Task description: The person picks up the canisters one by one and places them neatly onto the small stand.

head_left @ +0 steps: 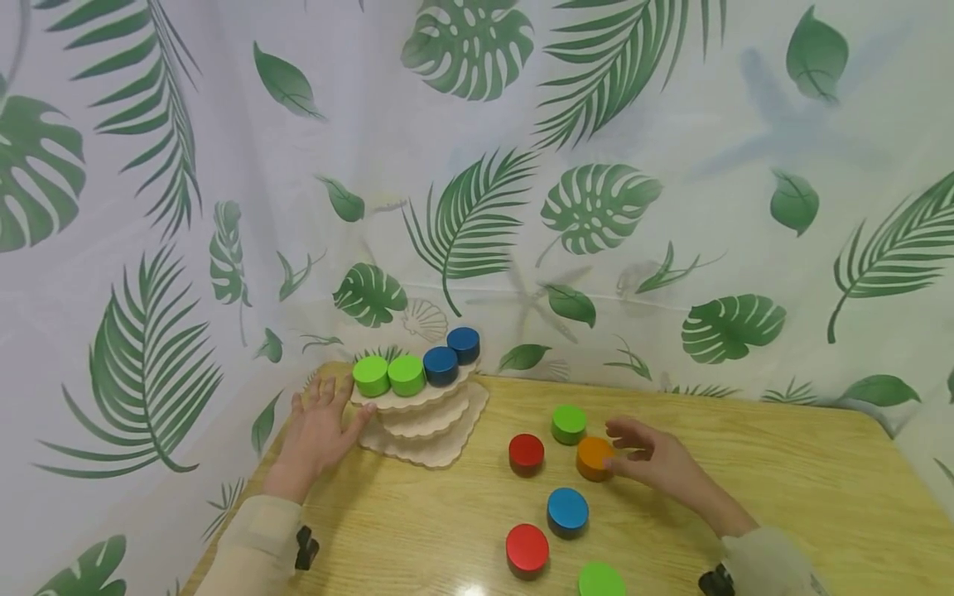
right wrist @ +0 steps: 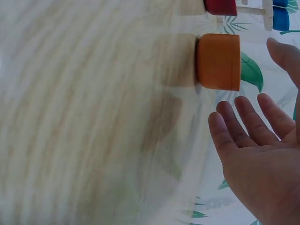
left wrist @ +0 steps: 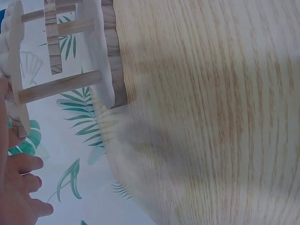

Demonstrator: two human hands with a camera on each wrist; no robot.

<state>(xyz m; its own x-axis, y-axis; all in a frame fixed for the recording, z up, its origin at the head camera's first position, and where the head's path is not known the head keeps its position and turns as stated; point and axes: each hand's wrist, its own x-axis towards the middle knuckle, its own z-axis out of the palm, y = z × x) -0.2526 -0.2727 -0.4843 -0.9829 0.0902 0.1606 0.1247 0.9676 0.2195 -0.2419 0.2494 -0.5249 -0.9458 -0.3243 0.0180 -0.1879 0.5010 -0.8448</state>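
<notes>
My left hand (head_left: 320,434) is at the left side of a pale wooden tiered stand (head_left: 417,418), its thumb by the top tier's edge and its fingers extended. Two green round tins (head_left: 406,375) and two blue round tins (head_left: 441,366) stand in a row on that top tier. On the table, my right hand (head_left: 659,459) reaches beside an orange round tin (head_left: 596,459). In the right wrist view, the spread fingers (right wrist: 253,122) and raised thumb have a gap between them and the orange tin (right wrist: 219,62). Nothing is held in that hand.
Around the orange tin on the wooden table (head_left: 417,530) stand a green tin (head_left: 570,424), a red one (head_left: 526,454) and a blue one (head_left: 568,512). Closer to me are another red tin (head_left: 527,550) and a green tin (head_left: 601,581). A leaf-patterned curtain (head_left: 477,207) hangs behind.
</notes>
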